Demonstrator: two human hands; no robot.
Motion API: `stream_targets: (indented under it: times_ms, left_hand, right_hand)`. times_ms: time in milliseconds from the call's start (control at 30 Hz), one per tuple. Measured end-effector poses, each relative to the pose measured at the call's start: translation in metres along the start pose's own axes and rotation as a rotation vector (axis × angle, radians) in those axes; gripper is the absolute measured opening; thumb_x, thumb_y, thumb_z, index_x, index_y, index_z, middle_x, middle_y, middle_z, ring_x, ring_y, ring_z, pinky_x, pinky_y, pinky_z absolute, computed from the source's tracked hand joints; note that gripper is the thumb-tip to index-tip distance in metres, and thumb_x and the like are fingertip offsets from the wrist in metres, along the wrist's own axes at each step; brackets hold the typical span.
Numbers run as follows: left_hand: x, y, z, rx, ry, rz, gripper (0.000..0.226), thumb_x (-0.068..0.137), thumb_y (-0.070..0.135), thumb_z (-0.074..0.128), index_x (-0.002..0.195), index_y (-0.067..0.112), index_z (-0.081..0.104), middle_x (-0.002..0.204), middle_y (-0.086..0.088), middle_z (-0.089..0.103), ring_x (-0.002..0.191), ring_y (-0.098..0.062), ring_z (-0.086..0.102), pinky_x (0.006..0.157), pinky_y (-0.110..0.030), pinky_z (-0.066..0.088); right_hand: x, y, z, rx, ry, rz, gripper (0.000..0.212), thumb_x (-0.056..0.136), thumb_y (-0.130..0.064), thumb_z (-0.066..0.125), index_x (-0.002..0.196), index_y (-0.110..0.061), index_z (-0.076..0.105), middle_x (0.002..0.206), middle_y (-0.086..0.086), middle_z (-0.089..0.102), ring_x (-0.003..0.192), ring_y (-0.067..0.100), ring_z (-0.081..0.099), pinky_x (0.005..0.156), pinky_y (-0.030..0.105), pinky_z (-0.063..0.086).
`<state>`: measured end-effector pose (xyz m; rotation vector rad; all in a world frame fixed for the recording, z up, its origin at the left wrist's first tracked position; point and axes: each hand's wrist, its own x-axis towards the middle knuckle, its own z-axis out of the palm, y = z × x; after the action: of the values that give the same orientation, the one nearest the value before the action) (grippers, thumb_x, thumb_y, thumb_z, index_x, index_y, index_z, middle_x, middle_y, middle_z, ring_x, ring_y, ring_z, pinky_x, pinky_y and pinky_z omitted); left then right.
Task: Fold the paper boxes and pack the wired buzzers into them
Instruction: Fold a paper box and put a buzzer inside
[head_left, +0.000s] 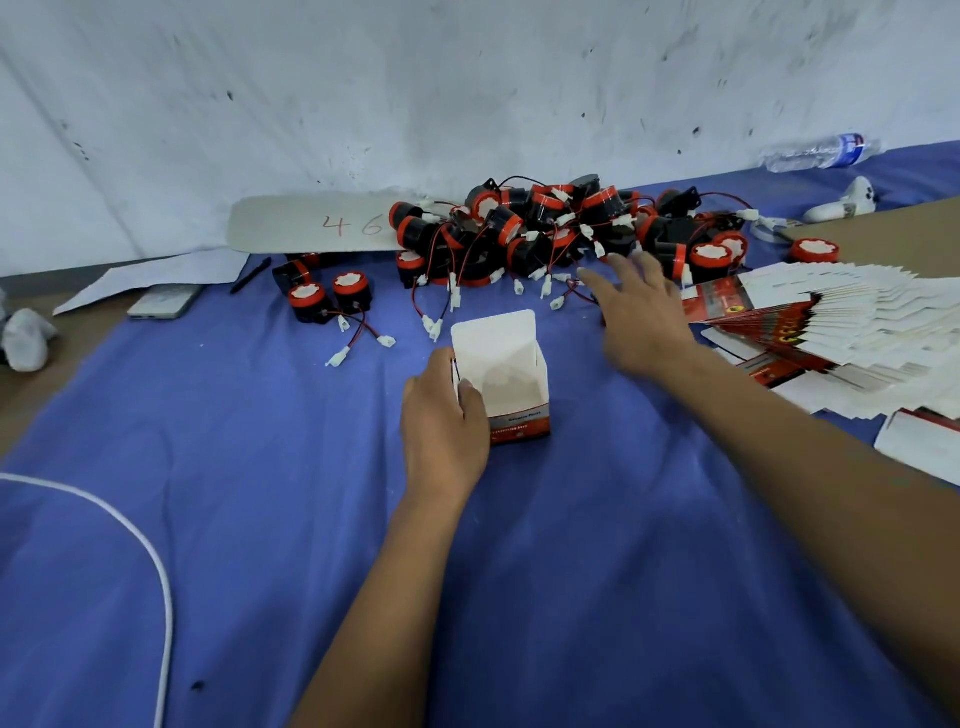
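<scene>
An upright folded paper box (506, 374), white inside with a red lower front, stands on the blue cloth with its top flap raised. My left hand (444, 421) grips its left side, thumb on the front wall. My right hand (636, 306) hovers with fingers spread and holds nothing, just in front of a heap of black-and-red wired buzzers (545, 228). Two more buzzers (330, 296) lie apart at the left. A fanned stack of flat unfolded boxes (831, 322) lies to the right.
A white card marked 46 (311, 223), a pen (252, 275), a phone (163, 301) and paper lie at back left. A water bottle (821, 151) and white controller (847, 200) sit back right. A white cable (156, 561) curves across the near left.
</scene>
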<state>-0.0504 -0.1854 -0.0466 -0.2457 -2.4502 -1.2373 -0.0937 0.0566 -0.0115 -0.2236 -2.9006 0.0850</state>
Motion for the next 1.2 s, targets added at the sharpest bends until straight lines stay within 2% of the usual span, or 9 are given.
stream_targets:
  times_ms: [100,200,400,567,667,800,933,1033,1200]
  left_hand:
    - [-0.001,0.001,-0.002,-0.045,0.001,0.004,0.011,0.097,0.003,0.044,0.099,0.011,0.052,0.088,-0.005,0.063,0.085,-0.028,0.056,0.066,-0.038,0.041]
    - [-0.001,0.004,-0.003,-0.027,0.017,-0.007,0.013,0.097,0.002,0.044,0.103,0.007,0.055,0.091,-0.007,0.065,0.084,-0.029,0.057,0.069,-0.043,0.047]
    - [-0.002,0.008,-0.009,0.083,0.107,-0.051,0.017,0.096,0.0,0.044,0.107,0.006,0.055,0.101,-0.012,0.064,0.091,-0.033,0.056,0.069,-0.043,0.043]
    - [-0.001,0.005,-0.013,0.16,0.161,-0.115,0.02,0.096,0.0,0.044,0.113,0.003,0.054,0.106,-0.015,0.063,0.096,-0.036,0.056,0.069,-0.038,0.035]
    - [0.001,0.002,-0.015,0.19,0.169,-0.147,0.022,0.097,0.001,0.043,0.117,0.002,0.053,0.107,-0.014,0.063,0.097,-0.036,0.057,0.071,-0.038,0.037]
    - [0.002,0.001,-0.016,0.181,0.175,-0.156,0.02,0.096,0.0,0.043,0.113,0.004,0.053,0.107,-0.013,0.063,0.097,-0.035,0.057,0.071,-0.039,0.039]
    - [0.004,-0.003,-0.019,0.172,0.179,-0.154,0.021,0.095,-0.001,0.044,0.113,0.002,0.055,0.107,-0.015,0.064,0.099,-0.037,0.056,0.071,-0.039,0.036]
    - [0.007,-0.007,-0.023,0.168,0.173,-0.162,0.017,0.095,0.0,0.044,0.108,0.006,0.053,0.104,-0.013,0.063,0.097,-0.035,0.055,0.071,-0.038,0.034]
    - [0.012,-0.014,-0.024,0.107,0.118,-0.111,0.018,0.095,0.001,0.044,0.107,0.006,0.056,0.102,-0.013,0.066,0.093,-0.036,0.057,0.069,-0.04,0.04]
  right_hand:
    - [0.018,0.013,0.008,-0.102,-0.128,-0.058,0.079,0.099,-0.014,0.058,0.162,-0.025,0.012,0.16,0.013,0.023,0.148,0.038,0.017,0.117,0.059,0.029]
    - [0.02,0.003,0.004,-0.074,-0.106,-0.074,0.052,0.094,-0.028,0.067,0.14,-0.016,0.046,0.131,0.018,0.047,0.114,0.04,0.051,0.088,0.05,0.051]
    - [-0.034,-0.049,0.005,1.119,0.181,0.311,0.038,0.08,-0.039,0.084,0.082,-0.009,0.06,0.073,-0.002,0.058,0.065,0.011,0.051,0.056,0.023,0.041]
    - [-0.072,-0.071,0.012,1.528,0.067,0.492,0.03,0.081,-0.017,0.085,0.094,0.005,0.07,0.095,0.02,0.075,0.073,0.018,0.074,0.072,0.028,0.062]
    - [-0.077,-0.064,0.011,1.05,0.098,0.437,0.036,0.075,-0.034,0.087,0.09,-0.005,0.071,0.092,0.007,0.075,0.084,0.022,0.072,0.076,0.04,0.059]
    - [-0.081,-0.053,0.003,0.462,0.431,0.25,0.054,0.073,-0.054,0.081,0.103,-0.017,0.059,0.109,0.005,0.055,0.106,0.029,0.049,0.083,0.028,0.033]
    - [-0.067,-0.052,0.004,0.202,0.097,-0.215,0.083,0.081,-0.067,0.067,0.147,-0.023,0.042,0.142,0.004,0.053,0.143,0.029,0.033,0.118,0.045,0.017]
    - [-0.059,-0.054,0.004,0.161,-0.122,-0.23,0.066,0.088,-0.059,0.065,0.14,-0.024,0.044,0.131,0.002,0.057,0.132,0.027,0.047,0.104,0.046,0.042]
    - [-0.068,-0.06,-0.021,0.666,0.089,-0.29,0.048,0.088,-0.053,0.071,0.118,-0.024,0.048,0.103,-0.014,0.06,0.089,0.008,0.059,0.072,0.029,0.048]
